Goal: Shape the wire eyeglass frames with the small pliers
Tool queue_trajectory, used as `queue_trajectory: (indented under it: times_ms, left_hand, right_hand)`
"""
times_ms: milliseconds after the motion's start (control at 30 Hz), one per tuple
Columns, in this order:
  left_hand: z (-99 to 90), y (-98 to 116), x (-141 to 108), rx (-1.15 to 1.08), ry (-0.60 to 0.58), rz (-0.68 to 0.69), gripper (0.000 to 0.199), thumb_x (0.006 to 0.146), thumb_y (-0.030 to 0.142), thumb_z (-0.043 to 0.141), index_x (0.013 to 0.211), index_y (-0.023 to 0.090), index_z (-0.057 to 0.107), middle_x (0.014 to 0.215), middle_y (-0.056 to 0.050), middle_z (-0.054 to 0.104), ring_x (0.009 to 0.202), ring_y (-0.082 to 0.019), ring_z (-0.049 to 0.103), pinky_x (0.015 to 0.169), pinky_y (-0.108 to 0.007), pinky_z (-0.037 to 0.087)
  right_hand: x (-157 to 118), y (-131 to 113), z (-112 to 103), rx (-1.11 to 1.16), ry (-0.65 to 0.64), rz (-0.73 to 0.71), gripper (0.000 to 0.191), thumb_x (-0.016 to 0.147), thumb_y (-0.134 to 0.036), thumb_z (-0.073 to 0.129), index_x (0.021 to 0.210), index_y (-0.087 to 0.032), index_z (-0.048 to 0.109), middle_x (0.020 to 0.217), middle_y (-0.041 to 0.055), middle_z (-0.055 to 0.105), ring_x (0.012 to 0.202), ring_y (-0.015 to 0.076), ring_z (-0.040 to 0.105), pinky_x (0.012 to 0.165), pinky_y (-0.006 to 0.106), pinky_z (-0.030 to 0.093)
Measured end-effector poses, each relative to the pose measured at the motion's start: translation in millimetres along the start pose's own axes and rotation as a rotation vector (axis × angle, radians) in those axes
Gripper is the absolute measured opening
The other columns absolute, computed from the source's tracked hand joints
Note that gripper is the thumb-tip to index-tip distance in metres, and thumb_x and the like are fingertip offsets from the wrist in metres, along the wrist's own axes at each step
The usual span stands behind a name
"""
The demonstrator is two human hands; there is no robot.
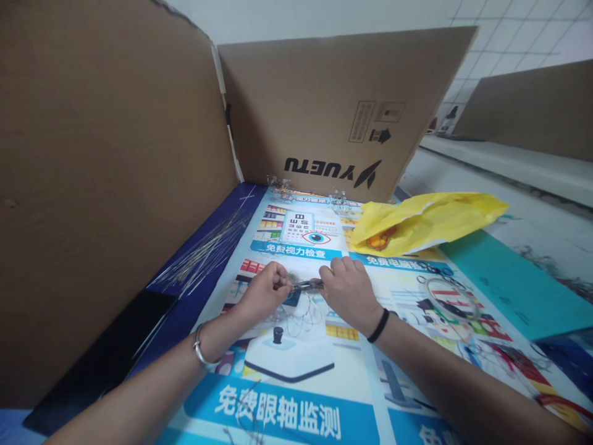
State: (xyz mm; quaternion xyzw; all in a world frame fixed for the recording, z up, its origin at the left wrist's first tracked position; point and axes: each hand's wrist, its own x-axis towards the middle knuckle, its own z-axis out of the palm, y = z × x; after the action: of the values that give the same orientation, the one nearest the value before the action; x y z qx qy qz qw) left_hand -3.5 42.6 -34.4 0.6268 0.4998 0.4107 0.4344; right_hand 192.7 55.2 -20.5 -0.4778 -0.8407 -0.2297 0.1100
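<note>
My left hand (267, 289), with a silver bangle on its wrist, pinches a thin wire piece near the middle of the printed poster (296, 364). My right hand (349, 290), a black band on its wrist, is wrapped round small pliers (309, 285). The pliers' metal jaws point left and meet the wire at my left fingertips. Thin bent wire (301, 318) hangs loosely below the pliers. Most of the pliers' handles are hidden in my right palm.
Straight wires (199, 253) lie on the blue cloth at left, beside a black flat object (111, 352). Cardboard panels (324, 105) stand behind and left. A yellow bag (430, 222) lies at right, near a teal sheet (519, 284). Wire bundles (340, 201) sit at the back.
</note>
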Motion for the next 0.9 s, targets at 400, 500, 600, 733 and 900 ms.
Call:
queue_trajectory:
  times_ms: [400,500,600,733,900]
  left_hand:
    - [0.4,5.2,-0.5,-0.021,-0.006,-0.044,0.015,0.069,0.011,0.052,0.076,0.019,0.042,0.065,0.004,0.053,0.057,-0.009,0.048,0.054,-0.021,0.034]
    - [0.3,5.9,-0.5,-0.031,-0.011,-0.032,0.015,0.069,0.011,0.053,0.076,0.019,0.043,0.065,0.004,0.053,0.058,-0.009,0.048,0.055,-0.021,0.035]
    - [0.4,4.7,-0.2,-0.045,-0.015,-0.042,0.015,0.068,0.012,0.053,0.076,0.019,0.043,0.065,0.004,0.054,0.057,-0.009,0.048,0.054,-0.021,0.034]
    - [1.1,3.2,0.3,-0.06,-0.009,-0.051,0.015,0.068,0.012,0.054,0.076,0.019,0.043,0.063,0.005,0.052,0.055,-0.008,0.047,0.053,-0.02,0.033]
    - [0.9,2.3,1.0,-0.008,0.009,-0.033,0.015,0.068,0.012,0.054,0.076,0.019,0.044,0.062,0.005,0.052,0.054,-0.008,0.045,0.053,-0.02,0.033]
  right_hand:
    - [0.8,-1.2,3.0,0.018,-0.057,0.011,0.016,0.083,-0.027,0.047,0.08,-0.018,0.06,0.08,0.0094,0.054,0.08,0.0229,0.043,0.069,0.035,0.021]
    - [1.3,-1.9,2.9,0.016,-0.074,0.017,0.018,0.084,-0.028,0.046,0.081,-0.018,0.06,0.08,0.0098,0.055,0.08,0.0229,0.044,0.069,0.035,0.022]
    - [2.0,-2.7,2.1,0.018,-0.104,0.032,0.018,0.083,-0.029,0.047,0.082,-0.017,0.061,0.081,0.0104,0.056,0.08,0.0228,0.045,0.069,0.034,0.023]
    - [2.9,-3.7,0.0,0.025,-0.15,0.048,0.018,0.083,-0.029,0.048,0.083,-0.017,0.061,0.082,0.0111,0.057,0.081,0.0229,0.046,0.07,0.034,0.024]
    - [3.3,-4.3,-0.6,0.031,-0.162,0.054,0.02,0.083,-0.033,0.049,0.084,-0.017,0.06,0.082,0.0107,0.057,0.082,0.024,0.048,0.07,0.035,0.025]
